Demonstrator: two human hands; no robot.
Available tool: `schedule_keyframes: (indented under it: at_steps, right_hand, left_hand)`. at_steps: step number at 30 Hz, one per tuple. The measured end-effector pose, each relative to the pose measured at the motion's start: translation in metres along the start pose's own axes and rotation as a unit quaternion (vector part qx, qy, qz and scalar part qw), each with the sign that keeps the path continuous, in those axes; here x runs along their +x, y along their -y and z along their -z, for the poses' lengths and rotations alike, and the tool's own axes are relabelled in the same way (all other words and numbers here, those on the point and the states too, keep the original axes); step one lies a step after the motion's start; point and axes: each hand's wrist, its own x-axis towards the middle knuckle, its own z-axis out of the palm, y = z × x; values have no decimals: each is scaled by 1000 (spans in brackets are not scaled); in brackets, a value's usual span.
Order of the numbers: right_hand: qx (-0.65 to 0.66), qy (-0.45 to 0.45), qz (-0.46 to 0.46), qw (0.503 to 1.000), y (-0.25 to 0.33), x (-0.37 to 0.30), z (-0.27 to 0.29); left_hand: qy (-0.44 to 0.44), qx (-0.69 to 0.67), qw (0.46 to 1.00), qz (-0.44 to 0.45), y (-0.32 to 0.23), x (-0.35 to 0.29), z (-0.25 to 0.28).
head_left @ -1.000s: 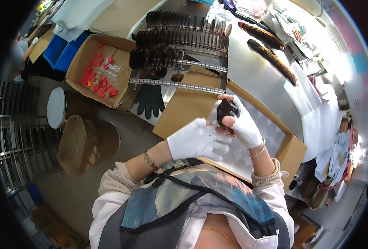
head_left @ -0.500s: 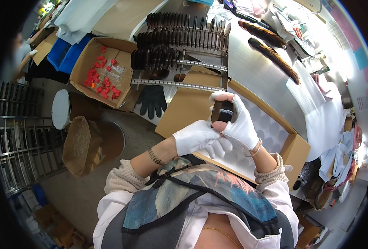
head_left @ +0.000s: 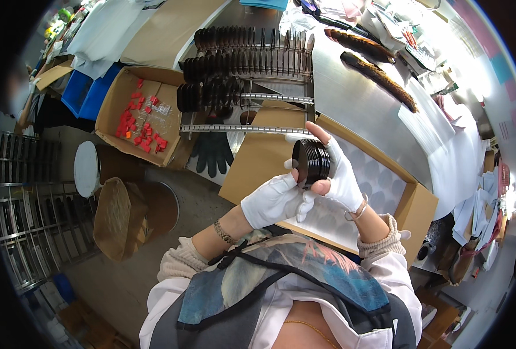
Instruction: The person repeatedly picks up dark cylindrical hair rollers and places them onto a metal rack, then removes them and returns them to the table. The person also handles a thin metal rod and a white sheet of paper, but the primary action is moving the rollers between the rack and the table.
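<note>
White cloth covers most of both hands, with the thumbs bare, perhaps so that the glossy faces stay free of marks while the thumbs keep some feel. Dark discs (head_left: 313, 161) make up a short stack, held on edge above the carton (head_left: 420, 215). Right hand (head_left: 343, 180) grasps it from one side, thumb at the lower edge, forefinger stretched past the top; left hand (head_left: 272, 200) closes on the opposite lower edge with its thumb, so the pieces likely cannot fan apart. Pressure looks light, though I cannot tell how firm. Inside the carton lies a pale liner (head_left: 371, 168) with round marks, probably there as padding. Beyond, a rack (head_left: 278, 99) stands dark pieces (head_left: 211, 96) upright in rows, presumably to keep faces apart. Red bits (head_left: 131, 116) sit loose in a box (head_left: 115, 87), apparently needing no such care.
</note>
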Motion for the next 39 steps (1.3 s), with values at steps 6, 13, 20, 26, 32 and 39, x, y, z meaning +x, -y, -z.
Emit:
schedule_keyframes:
  at_steps: [6, 13, 20, 26, 32, 39]
  right_hand:
    - [43, -59, -47, 996, -8, 12, 5]
    - [-51, -64, -47, 996, -6, 57, 1]
    - [-19, -49, -37, 998, -23, 101, 6]
    - [244, 4, -147, 958, -24, 132, 29]
    - [10, -85, 26, 996, -31, 142, 16]
    - [-51, 21, 7, 998, -21, 110, -6]
  left_hand:
    - [-85, 125, 988, 14, -24, 2, -13]
    - [-372, 474, 788, 125, -81, 22, -48]
    - [-413, 477, 769, 107, -105, 16, -37]
    - [-393, 459, 793, 73, -95, -18, -12]
    - [-387, 448, 806, -16, -93, -36, 6]
    - [-87, 37, 994, -56, -101, -6, 14]
